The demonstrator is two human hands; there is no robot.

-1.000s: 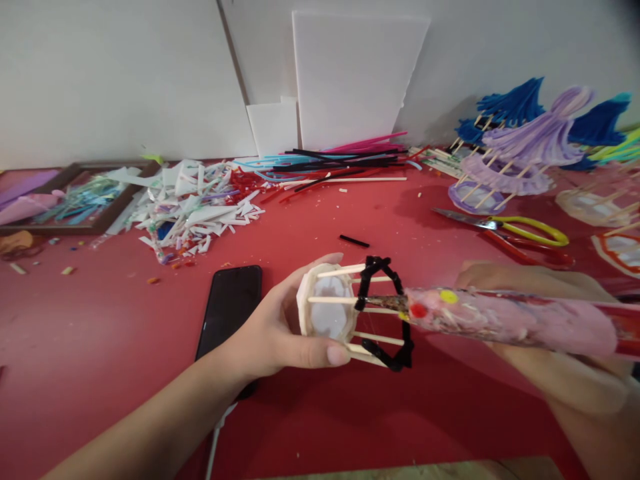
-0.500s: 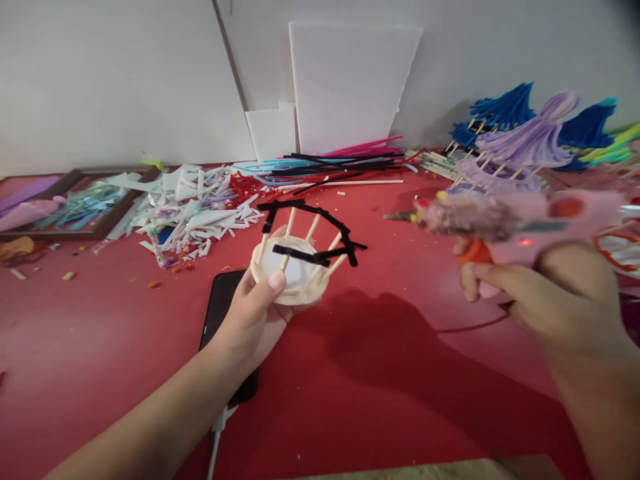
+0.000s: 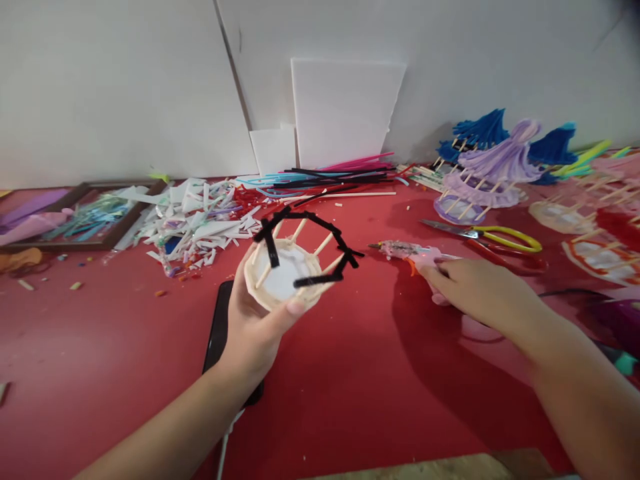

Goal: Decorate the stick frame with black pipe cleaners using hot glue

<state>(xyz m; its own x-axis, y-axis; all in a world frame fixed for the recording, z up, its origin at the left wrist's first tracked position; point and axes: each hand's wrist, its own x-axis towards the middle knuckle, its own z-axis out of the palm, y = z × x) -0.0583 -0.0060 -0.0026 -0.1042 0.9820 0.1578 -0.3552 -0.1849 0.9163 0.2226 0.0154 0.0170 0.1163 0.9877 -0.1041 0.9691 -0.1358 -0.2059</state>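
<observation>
My left hand point(image 3: 263, 320) is wrapped round a small round base point(image 3: 283, 273) with a cream rim and a white middle. Pale sticks stand up from its rim, and black strips point(image 3: 320, 223) join their tops in a ring that is open at the near side. At the right, my right hand point(image 3: 470, 283) is closed on the rear part of a pink glue gun point(image 3: 407, 251), which is low over the red table with its nozzle pointing left. An orange trigger shows under the gun's body.
Yellow-handled scissors point(image 3: 505, 237) lie behind my right hand. Purple point(image 3: 500, 160) and blue umbrella-like models stand at the back right. White scraps point(image 3: 200, 213), coloured strips point(image 3: 330, 175) and a brown frame point(image 3: 107, 243) lie behind. A black phone point(image 3: 217, 333) is under my left arm.
My right hand has lowered the glue gun toward the table, away from the camera. My left hand has turned the base, so the ring's gap now faces nearer. The view has shifted slightly.
</observation>
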